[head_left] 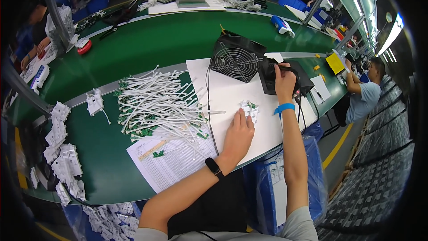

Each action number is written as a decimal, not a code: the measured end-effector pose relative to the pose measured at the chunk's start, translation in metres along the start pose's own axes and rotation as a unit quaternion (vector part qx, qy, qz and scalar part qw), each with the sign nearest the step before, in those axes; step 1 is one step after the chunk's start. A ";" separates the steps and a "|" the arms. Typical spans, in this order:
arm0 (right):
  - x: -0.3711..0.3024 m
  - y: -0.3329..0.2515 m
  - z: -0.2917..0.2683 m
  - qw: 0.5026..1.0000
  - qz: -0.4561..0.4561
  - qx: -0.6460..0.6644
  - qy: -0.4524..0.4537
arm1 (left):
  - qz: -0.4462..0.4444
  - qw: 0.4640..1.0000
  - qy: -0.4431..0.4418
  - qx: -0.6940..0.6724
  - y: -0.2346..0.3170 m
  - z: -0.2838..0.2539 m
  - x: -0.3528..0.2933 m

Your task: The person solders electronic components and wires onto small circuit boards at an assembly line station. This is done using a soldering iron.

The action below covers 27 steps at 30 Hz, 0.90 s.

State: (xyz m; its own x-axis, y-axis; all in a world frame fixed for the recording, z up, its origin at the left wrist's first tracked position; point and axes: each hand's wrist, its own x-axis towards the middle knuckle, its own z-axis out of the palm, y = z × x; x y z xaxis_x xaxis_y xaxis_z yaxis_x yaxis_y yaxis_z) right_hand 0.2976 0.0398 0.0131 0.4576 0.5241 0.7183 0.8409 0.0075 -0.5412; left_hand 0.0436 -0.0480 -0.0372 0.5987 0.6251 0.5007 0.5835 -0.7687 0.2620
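My left hand rests on the white sheet, its fingertips at a small white plastic part with a bit of green board in it. Whether the fingers grip the part or only steady it is hard to see. My right hand is closed round the black handle of what looks like a soldering iron, at a black stand. The iron's tip is hidden. Behind the part, a black fan with a wire guard stands tilted. Left of the sheet lies a heap of white cables with small green boards.
A printed sheet lies under the cable ends. White plastic parts are piled along the bench's left end. A blue-lined bin stands below the front edge. Beyond the green belt a person works; others sit left and right.
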 end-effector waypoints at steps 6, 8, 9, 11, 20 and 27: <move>0.006 0.013 -0.005 0.988 0.112 0.101 -0.038 | 0.007 1.000 -0.005 -0.013 0.004 0.003 0.000; 0.005 0.014 -0.001 0.985 0.113 0.115 -0.062 | -0.007 1.000 -0.011 -0.023 -0.001 0.003 -0.002; 0.004 0.015 0.000 0.982 0.115 0.126 -0.084 | 0.004 1.000 -0.015 0.003 -0.002 0.010 -0.001; -0.001 0.027 -0.014 0.983 0.149 0.002 -0.104 | -0.004 0.999 -0.015 -0.028 0.001 0.011 0.002; -0.096 -0.032 -0.031 0.987 0.103 0.122 -0.034 | -0.084 0.956 0.095 -0.264 -0.008 -0.032 0.005; -0.116 -0.029 -0.031 0.983 0.115 0.141 -0.038 | -0.194 0.891 0.269 -0.311 -0.076 -0.181 -0.060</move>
State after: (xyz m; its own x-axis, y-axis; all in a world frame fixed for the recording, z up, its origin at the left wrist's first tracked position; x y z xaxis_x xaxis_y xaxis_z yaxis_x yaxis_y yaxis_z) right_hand 0.2296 -0.0473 -0.0409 0.5942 0.6014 0.5342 0.5989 0.1125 -0.7929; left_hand -0.1359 -0.0522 0.0622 -0.0285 0.8332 0.5522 0.1714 -0.5401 0.8239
